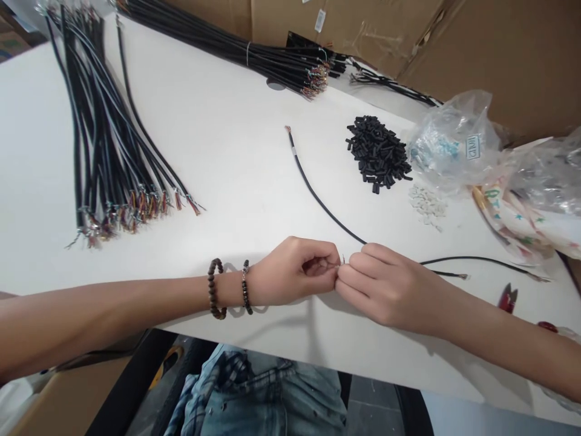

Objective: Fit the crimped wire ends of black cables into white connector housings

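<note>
My left hand [297, 269], with two beaded bracelets at the wrist, is closed in a pinch. Its fingertips meet those of my right hand [384, 284], also closed, above the white table. Thin wire strands [344, 260] stick up between the two hands; most of what they pinch is hidden by the fingers. A black cable [318, 197] with a stripped copper end curves down behind my right hand. On that hand's other side, a second length of black cable [481, 258] and a shorter cable end [449, 274] come out, both with bare wire tips.
Black cables [100, 133] lie heaped at left, and a tied bundle [227, 45] lies at the back. Right of centre are a pile of short black tubes [379, 151], small white pieces [426, 206], plastic bags [454, 142] and red-handled cutters [507, 300].
</note>
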`<state>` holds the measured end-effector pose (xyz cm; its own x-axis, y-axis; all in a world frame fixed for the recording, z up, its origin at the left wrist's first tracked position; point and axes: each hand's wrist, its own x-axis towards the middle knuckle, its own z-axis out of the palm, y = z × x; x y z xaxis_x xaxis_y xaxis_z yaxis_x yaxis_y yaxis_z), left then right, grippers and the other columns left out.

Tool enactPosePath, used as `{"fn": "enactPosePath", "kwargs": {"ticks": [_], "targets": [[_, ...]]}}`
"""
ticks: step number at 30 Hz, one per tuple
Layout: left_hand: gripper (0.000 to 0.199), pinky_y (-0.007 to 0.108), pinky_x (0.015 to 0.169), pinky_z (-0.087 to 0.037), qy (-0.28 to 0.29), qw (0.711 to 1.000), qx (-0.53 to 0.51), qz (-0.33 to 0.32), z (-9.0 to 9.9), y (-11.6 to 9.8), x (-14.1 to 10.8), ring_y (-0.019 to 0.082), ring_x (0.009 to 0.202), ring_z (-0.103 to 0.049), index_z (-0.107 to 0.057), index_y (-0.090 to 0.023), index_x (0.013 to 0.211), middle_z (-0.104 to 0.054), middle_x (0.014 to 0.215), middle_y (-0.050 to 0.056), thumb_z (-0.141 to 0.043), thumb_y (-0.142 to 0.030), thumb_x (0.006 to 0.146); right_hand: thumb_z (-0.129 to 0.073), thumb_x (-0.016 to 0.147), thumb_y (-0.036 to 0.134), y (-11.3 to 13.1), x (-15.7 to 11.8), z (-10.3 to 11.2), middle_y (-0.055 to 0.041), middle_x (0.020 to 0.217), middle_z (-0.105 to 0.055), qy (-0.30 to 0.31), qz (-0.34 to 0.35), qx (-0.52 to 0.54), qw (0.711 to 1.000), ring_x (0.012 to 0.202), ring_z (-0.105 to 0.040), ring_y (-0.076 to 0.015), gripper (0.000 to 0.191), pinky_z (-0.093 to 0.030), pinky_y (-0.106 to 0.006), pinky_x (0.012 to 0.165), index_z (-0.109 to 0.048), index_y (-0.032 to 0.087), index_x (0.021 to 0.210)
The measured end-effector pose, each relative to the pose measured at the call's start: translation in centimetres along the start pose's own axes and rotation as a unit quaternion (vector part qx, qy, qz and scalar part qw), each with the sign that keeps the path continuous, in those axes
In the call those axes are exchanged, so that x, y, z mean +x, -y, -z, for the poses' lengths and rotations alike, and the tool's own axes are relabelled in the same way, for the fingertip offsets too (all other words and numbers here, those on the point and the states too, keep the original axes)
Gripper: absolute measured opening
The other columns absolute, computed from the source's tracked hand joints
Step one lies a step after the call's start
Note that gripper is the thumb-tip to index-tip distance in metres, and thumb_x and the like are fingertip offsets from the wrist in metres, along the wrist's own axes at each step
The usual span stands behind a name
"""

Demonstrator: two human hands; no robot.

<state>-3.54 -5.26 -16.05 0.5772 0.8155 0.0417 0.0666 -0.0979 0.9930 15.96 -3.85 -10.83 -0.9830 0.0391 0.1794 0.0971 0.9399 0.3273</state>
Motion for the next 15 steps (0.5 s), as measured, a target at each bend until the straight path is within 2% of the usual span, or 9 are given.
{"fn": "enactPosePath", "kwargs": {"ticks": [4,9,15], "targets": [[0.014,0.021,0.049,-0.027,-0.003,1.000,-0.026,0.001,0.1,0.0,0.1,0.007,0.055,-0.031,-0.049,-0.017,0.067,-0.037,0.059,-0.008,-0.052,-0.014,0.080,-0.048,0.091,0.001,-0.7,0.2,-0.4,-0.0021,0.062,-0.043,0.001,0.016,0.019,1.000,0.063,-0.033,-0.0167,0.030,-0.030,-0.032,0.062,-0.055,0.016,0.066],[0.014,0.021,0.048,-0.025,0.018,0.998,-0.059,0.010,0.4,0.0,0.2,0.006,0.055,-0.030,-0.049,-0.017,0.067,-0.037,0.058,-0.008,-0.053,-0.011,0.079,-0.046,0.092,0.002,-1.0,0.4,-1.0,-0.0003,0.060,-0.036,-0.026,0.033,0.030,0.999,0.061,-0.029,-0.0159,0.033,-0.028,-0.032,0.061,-0.051,0.017,0.063],[0.013,0.020,0.047,-0.026,0.036,0.996,-0.080,0.027,0.5,-0.1,0.3,0.006,0.054,-0.032,-0.052,-0.016,0.067,-0.039,0.058,-0.008,-0.055,-0.007,0.076,-0.045,0.092,0.002,-1.0,0.2,-1.1,-0.0006,0.059,-0.036,-0.032,0.055,0.031,0.997,0.060,-0.029,-0.0155,0.035,-0.028,-0.032,0.059,-0.051,0.017,0.061]]}}
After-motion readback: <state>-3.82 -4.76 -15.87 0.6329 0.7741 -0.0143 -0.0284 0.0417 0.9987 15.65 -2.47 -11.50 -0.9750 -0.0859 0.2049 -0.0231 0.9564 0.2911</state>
